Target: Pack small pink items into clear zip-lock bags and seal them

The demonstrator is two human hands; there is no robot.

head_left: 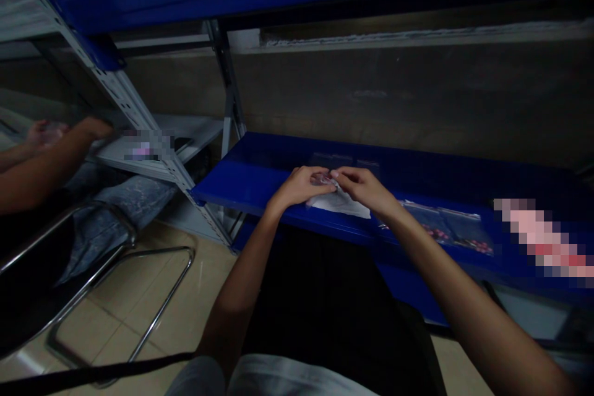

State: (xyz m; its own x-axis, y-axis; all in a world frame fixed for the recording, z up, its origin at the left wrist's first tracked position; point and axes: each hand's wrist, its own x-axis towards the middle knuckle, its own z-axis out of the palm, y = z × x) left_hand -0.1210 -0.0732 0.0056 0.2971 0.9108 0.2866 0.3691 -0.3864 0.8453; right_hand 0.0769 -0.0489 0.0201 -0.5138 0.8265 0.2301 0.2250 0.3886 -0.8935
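Note:
My left hand (299, 185) and my right hand (364, 189) meet over the blue shelf (250, 179). Their fingertips are pinched together on a small clear plastic bag (325, 179) that holds something pinkish. Just under the hands a white paper sheet (341, 204) lies on the shelf. The light is dim, so what is in the bag cannot be made out.
Clear bags with small red pieces (440, 229) lie on the shelf to the right. At the left another person's arm (51, 154) reaches to a grey metal rack (153, 136), seated on a chrome-framed chair (116, 272). A concrete wall stands behind the shelf.

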